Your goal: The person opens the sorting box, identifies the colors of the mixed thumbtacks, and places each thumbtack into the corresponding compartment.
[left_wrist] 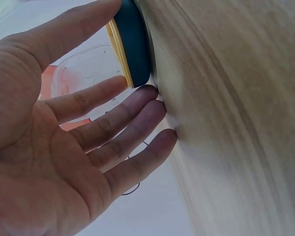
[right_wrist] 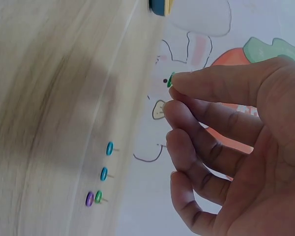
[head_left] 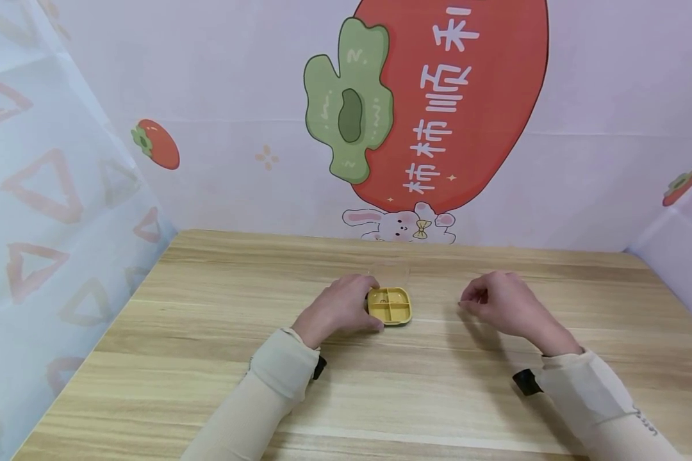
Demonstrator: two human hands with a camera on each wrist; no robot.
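Observation:
A small box (head_left: 398, 314) with a yellow tray of several compartments and a dark teal outside (left_wrist: 133, 44) stands on the table, its clear lid (head_left: 389, 271) raised at the back. My left hand (head_left: 343, 306) holds the box from its left side between thumb and index finger, while the other fingertips rest on or close to the wood. To the right of the box, above the table, my right hand (head_left: 510, 304) pinches a small green-headed pin (right_wrist: 171, 79) between thumb and index finger. Some small dark marks or bits show in the tray's back left compartment; unclear what they are.
In the right wrist view, several pins lie on the table: two blue (right_wrist: 109, 148) (right_wrist: 104, 173), a purple (right_wrist: 89, 198) and a green one (right_wrist: 99, 196). Behind the wooden table (head_left: 346, 410) hangs a printed backdrop (head_left: 236, 77).

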